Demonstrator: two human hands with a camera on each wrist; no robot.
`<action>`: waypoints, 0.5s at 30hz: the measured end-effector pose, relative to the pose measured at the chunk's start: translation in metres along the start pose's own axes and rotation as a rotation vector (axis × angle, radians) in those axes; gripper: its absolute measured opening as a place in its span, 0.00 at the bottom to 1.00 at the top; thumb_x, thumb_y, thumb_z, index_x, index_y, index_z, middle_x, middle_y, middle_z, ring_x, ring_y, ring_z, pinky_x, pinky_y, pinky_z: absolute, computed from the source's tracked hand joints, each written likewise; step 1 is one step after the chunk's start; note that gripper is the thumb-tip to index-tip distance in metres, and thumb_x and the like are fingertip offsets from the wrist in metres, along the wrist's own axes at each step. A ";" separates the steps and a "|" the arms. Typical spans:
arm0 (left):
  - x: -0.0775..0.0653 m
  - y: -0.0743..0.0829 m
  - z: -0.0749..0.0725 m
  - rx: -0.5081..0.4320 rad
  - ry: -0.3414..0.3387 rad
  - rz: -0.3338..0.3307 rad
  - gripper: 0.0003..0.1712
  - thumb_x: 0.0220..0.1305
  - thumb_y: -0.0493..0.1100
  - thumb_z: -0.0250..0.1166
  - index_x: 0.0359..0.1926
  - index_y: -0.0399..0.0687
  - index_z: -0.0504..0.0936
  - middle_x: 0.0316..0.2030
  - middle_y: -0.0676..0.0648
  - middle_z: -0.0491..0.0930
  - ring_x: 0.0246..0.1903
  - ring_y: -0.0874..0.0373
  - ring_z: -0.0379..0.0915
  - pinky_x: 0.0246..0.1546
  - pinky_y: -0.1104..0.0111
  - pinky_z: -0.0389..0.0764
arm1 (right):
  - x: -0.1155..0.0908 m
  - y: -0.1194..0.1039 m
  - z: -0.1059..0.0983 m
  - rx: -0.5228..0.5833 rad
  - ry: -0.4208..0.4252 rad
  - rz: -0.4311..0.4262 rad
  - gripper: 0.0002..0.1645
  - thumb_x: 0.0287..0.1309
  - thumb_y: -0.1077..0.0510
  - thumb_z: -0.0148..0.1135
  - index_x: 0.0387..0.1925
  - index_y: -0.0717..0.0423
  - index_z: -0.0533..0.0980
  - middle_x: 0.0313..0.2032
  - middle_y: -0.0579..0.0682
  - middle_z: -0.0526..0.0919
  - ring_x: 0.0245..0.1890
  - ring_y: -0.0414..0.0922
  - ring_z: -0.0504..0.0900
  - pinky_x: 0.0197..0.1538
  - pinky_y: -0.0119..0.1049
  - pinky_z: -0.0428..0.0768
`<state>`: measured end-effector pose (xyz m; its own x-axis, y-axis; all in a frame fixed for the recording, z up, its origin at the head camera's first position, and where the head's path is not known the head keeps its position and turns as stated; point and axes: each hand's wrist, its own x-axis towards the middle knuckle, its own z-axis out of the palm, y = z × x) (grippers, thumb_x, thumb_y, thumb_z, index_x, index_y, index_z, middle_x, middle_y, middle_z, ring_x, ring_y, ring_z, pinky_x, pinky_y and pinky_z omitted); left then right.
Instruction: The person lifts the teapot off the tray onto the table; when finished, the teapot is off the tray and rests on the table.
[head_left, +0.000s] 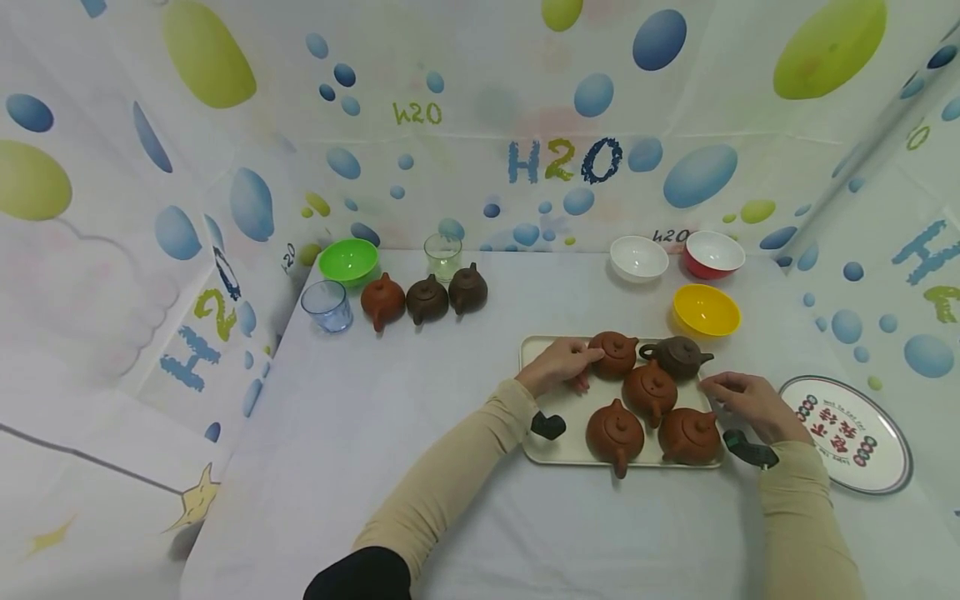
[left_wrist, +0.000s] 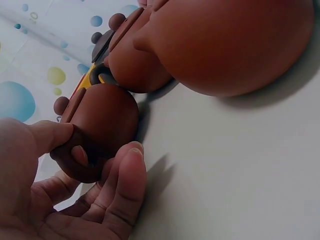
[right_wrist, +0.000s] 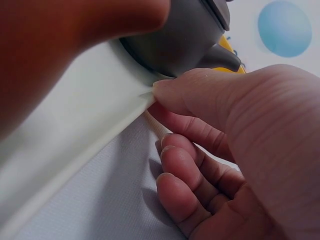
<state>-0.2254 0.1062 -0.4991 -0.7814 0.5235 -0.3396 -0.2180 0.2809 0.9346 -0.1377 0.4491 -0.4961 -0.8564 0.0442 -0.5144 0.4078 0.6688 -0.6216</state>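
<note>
On a cream rectangular tray (head_left: 566, 446) stand several reddish-brown clay teapots and one dark brown teapot (head_left: 681, 358). My left hand (head_left: 557, 367) is at the tray's far left corner, pinching the handle of a reddish-brown teapot (left_wrist: 107, 112) between thumb and fingers. At the tray's right side, my right hand (head_left: 761, 406) pinches the rim, thumb on top and index finger beneath, as the right wrist view shows. The dark teapot's spout points toward that hand. Nearer me on the tray are a middle teapot (head_left: 649, 390), a front left teapot (head_left: 615, 433) and a front right teapot (head_left: 690, 437).
Back left on the white cloth are a green bowl (head_left: 348, 261), a bluish glass (head_left: 327, 307), a clear glass (head_left: 443, 255) and three teapots (head_left: 427, 300). White (head_left: 638, 258), red (head_left: 713, 255) and yellow bowls (head_left: 707, 310) stand behind the tray. An oval printed plate (head_left: 862, 450) lies at right.
</note>
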 end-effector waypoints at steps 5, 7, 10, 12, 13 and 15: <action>0.001 -0.002 0.000 0.003 -0.005 0.026 0.22 0.81 0.47 0.60 0.31 0.35 0.76 0.17 0.50 0.74 0.17 0.61 0.75 0.23 0.74 0.79 | 0.001 0.000 0.000 -0.004 0.000 -0.001 0.43 0.81 0.35 0.51 0.73 0.67 0.68 0.64 0.70 0.76 0.58 0.59 0.74 0.58 0.46 0.77; 0.001 -0.003 0.001 -0.002 -0.016 0.041 0.23 0.82 0.47 0.60 0.32 0.33 0.77 0.17 0.51 0.74 0.18 0.61 0.75 0.24 0.74 0.79 | 0.001 0.000 -0.001 -0.004 -0.002 0.004 0.42 0.81 0.35 0.51 0.74 0.67 0.68 0.64 0.69 0.76 0.58 0.58 0.74 0.58 0.46 0.77; 0.001 -0.004 0.000 -0.017 -0.025 0.057 0.23 0.82 0.47 0.59 0.31 0.33 0.79 0.18 0.51 0.75 0.19 0.62 0.75 0.25 0.74 0.78 | 0.002 0.000 -0.002 0.006 -0.005 0.005 0.42 0.81 0.35 0.52 0.74 0.66 0.68 0.64 0.68 0.76 0.58 0.58 0.73 0.58 0.45 0.77; 0.000 -0.003 -0.002 -0.026 -0.023 0.055 0.24 0.82 0.47 0.59 0.29 0.36 0.80 0.18 0.51 0.76 0.20 0.62 0.75 0.26 0.74 0.78 | 0.001 0.000 -0.002 0.014 -0.011 -0.001 0.42 0.81 0.35 0.52 0.74 0.67 0.68 0.64 0.69 0.75 0.58 0.58 0.73 0.58 0.45 0.77; 0.000 -0.003 -0.002 -0.031 -0.021 0.053 0.24 0.82 0.47 0.59 0.28 0.38 0.79 0.19 0.51 0.76 0.21 0.62 0.75 0.26 0.74 0.78 | 0.001 0.000 -0.003 0.013 -0.013 -0.003 0.43 0.80 0.35 0.52 0.74 0.67 0.68 0.64 0.69 0.76 0.58 0.58 0.73 0.58 0.45 0.77; -0.002 -0.001 -0.004 -0.035 -0.016 0.052 0.24 0.83 0.48 0.59 0.27 0.41 0.79 0.20 0.51 0.77 0.22 0.62 0.76 0.28 0.74 0.78 | 0.000 0.001 -0.003 -0.001 -0.011 -0.001 0.43 0.80 0.34 0.53 0.73 0.66 0.68 0.64 0.69 0.76 0.58 0.58 0.74 0.58 0.44 0.78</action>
<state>-0.2262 0.1016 -0.4987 -0.7827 0.5498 -0.2918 -0.1979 0.2247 0.9541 -0.1387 0.4520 -0.4945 -0.8532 0.0352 -0.5204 0.4066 0.6697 -0.6214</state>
